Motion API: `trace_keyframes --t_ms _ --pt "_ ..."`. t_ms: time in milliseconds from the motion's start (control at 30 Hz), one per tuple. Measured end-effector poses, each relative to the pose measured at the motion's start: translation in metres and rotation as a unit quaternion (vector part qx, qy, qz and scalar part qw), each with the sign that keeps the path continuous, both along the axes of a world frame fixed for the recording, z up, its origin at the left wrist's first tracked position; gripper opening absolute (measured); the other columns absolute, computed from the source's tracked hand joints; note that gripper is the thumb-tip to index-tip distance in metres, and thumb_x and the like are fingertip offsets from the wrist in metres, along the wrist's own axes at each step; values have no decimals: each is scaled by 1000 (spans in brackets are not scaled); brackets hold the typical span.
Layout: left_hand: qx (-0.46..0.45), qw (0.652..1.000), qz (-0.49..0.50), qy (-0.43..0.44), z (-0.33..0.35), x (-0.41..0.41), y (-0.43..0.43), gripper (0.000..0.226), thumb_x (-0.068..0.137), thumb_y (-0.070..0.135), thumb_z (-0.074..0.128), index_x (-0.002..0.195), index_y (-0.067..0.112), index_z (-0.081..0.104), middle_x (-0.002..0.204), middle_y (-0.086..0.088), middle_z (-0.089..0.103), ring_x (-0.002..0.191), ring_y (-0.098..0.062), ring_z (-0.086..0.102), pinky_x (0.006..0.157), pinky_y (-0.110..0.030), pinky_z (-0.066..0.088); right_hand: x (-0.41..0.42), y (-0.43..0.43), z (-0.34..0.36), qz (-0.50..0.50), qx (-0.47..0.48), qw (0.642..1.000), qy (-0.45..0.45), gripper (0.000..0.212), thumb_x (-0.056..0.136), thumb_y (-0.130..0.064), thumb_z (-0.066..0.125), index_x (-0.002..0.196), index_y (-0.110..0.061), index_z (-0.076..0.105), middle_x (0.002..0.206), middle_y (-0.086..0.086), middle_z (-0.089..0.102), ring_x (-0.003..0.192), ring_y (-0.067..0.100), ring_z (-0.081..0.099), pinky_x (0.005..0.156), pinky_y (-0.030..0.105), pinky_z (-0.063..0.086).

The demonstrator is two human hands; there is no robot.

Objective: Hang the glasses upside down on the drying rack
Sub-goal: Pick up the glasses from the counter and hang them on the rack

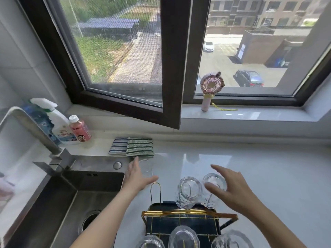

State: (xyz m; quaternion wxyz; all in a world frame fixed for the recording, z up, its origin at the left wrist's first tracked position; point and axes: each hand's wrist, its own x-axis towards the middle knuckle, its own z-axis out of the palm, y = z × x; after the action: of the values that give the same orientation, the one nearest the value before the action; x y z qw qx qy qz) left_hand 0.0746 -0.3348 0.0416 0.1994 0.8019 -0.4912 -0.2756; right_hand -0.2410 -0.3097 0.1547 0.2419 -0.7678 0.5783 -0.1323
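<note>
A gold wire drying rack on a dark tray stands at the near edge of the white counter. Two clear glasses hang upside down on its back pegs, one in the middle and one to the right. Three more inverted glasses fill the front row. The back left peg is bare. One clear glass stands on the counter beyond the rack. My left hand is open right beside it, on its left. My right hand hovers with spread fingers at the back right glass.
A steel sink with a faucet lies to the left. A spray bottle, a pink bottle and striped cloths sit behind. An open window sash juts over the counter. A pink fan stands on the sill.
</note>
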Motion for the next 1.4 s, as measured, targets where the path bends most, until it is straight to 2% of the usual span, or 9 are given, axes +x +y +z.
trace_keyframes --t_ms 233,467,633,733,833,933,1067,1233,1400 --pt "-16 999 -5 -36 -3 1 -20 82 62 45 77 128 17 39 131 -9 50 114 -28 52 89 -41 48 -10 11 15 -53 -17 998 -43 71 74 -65 45 133 -25 43 135 -2 51 124 17 42 107 47 32" --pt "-185 913 22 362 118 -32 7 74 57 55 74 116 16 53 111 -7 64 99 -21 64 71 -36 58 34 4 40 -22 -4 983 -182 80 63 -66 62 133 -34 39 127 -10 51 114 5 48 90 27 40" --pt "-154 801 -90 571 163 -58 57 60 57 58 77 104 22 65 101 -5 72 93 -22 68 68 -25 58 85 5 63 44 119 888 -441 74 66 -56 66 132 -37 38 125 4 59 104 16 64 77 29 55" --pt "-152 859 -98 479 167 -55 73 75 48 79 64 106 33 61 106 16 70 100 -5 64 78 -20 53 91 7 69 38 72 900 -428 60 63 -50 71 117 -35 49 106 5 67 90 12 68 67 21 55" --pt "-165 934 -46 312 158 -36 79 102 54 80 57 136 24 36 136 15 42 119 -2 43 98 -26 37 90 3 72 33 -10 966 -255 56 60 -58 73 104 -38 43 96 -14 62 78 5 65 60 17 53" --pt "-167 964 -72 192 140 -26 87 79 72 52 69 137 31 30 141 11 39 129 -7 33 105 -35 34 102 0 63 64 -63 994 -69 72 58 -70 64 114 -32 41 105 -6 64 82 13 61 65 29 52" --pt "-134 974 -179 41 121 -32 90 94 62 60 71 137 47 16 145 17 30 133 -7 22 108 -41 28 127 4 38 109 -96 989 32 73 57 -74 59 115 -33 42 103 -4 68 84 19 61 59 29 39" --pt "-148 975 -163 20 98 -29 87 83 63 43 75 134 40 32 135 13 46 120 -11 45 98 -30 39 141 6 13 151 -43 986 62 75 65 -73 57 125 -32 37 119 -2 64 100 21 60 77 36 50" --pt "-111 978 -94 148 65 -19 93 70 59 44 80 118 42 43 115 18 52 104 -5 54 79 -11 46 116 6 14 122 25 991 -50 85 70 -77 45 138 -28 31 137 -1 49 112 11 53 90 32 47"
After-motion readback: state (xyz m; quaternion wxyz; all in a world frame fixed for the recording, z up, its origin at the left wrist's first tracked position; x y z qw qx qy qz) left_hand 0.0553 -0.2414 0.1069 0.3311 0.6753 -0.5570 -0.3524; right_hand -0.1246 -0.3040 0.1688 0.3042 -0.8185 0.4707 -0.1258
